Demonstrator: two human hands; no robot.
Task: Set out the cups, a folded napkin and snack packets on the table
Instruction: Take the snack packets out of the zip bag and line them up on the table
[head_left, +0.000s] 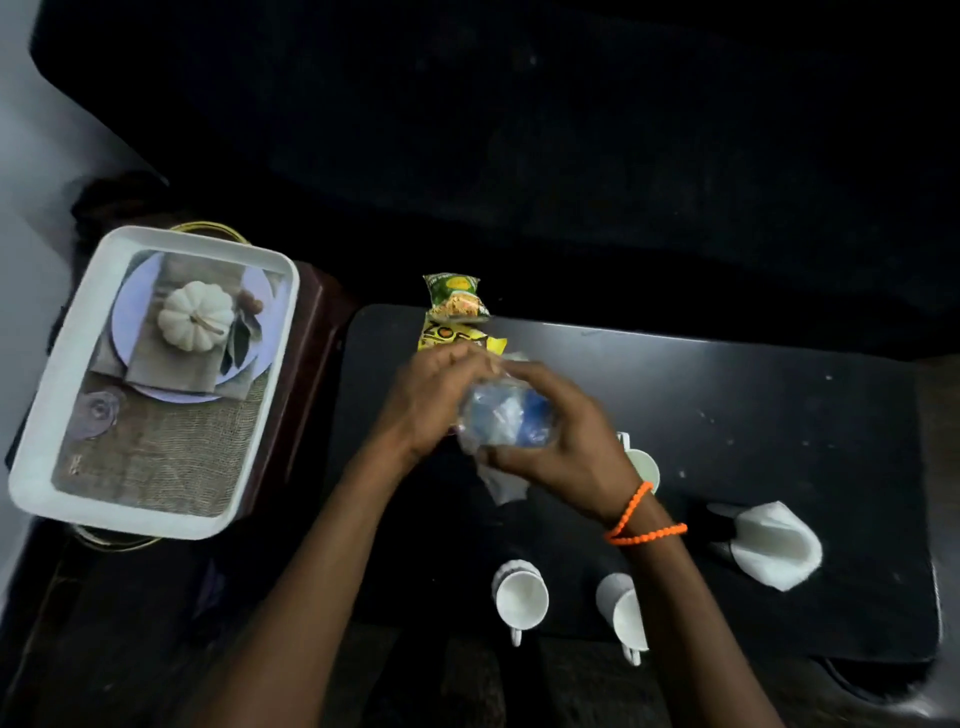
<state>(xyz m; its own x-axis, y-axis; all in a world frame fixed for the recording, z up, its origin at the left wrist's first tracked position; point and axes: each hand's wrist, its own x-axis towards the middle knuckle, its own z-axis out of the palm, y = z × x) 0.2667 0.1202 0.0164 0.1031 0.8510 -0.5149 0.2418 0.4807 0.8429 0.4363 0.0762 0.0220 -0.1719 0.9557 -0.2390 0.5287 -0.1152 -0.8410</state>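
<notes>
blue-white packet (506, 415) gripped between both hands, left hand (431, 405) and right hand (561, 441) curled round it above table (727, 415)

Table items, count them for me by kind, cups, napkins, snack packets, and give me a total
Cups: 3, two near, one partly behind the right wrist
Folded napkin: 1
Snack packets: 3, green, yellow, and a blurred blue and clear one held in both hands
Total: 7

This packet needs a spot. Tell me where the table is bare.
Bare table lies right of the yellow packet and beyond the folded napkin. Crowded: the near edge with two cups and the middle, where both hands hold the blue packet.
</notes>
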